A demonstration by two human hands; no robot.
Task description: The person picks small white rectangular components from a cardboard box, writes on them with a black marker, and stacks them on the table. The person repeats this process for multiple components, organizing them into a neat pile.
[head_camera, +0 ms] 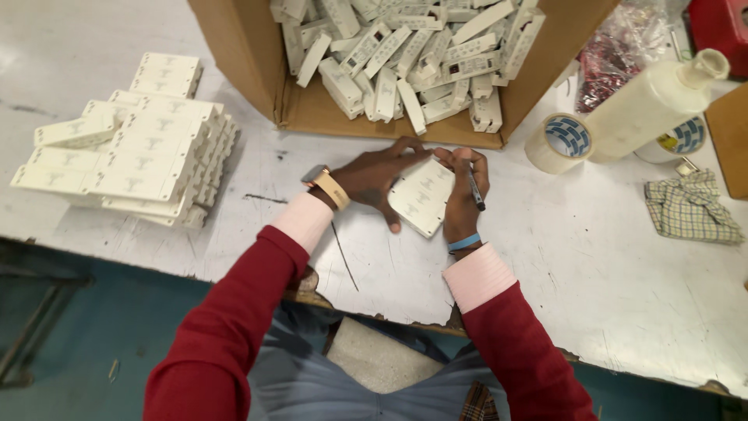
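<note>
From the head camera, looking down, both hands meet over a worn white table just in front of an open cardboard box. Between them lies a small block of flat, cream plastic parts, resting on the table and tilted on a diagonal. The left hand grips the block's left and upper edges, its fingers curled over the top and clamped on the plastic; a watch with a tan strap sits on that wrist. The right hand presses against the block's right edge, and its fingers are closed around a dark pen that points down along the palm; a blue band circles that wrist. The box, lying on its side, is filled with a loose heap of the same cream parts. Well to the left, a neat stack of plastic parts stands on the table. To the right of the box are a roll of tape, a white plastic bottle lying tilted just beside it, and a crumpled checked cloth nearer the table's right end.
</note>
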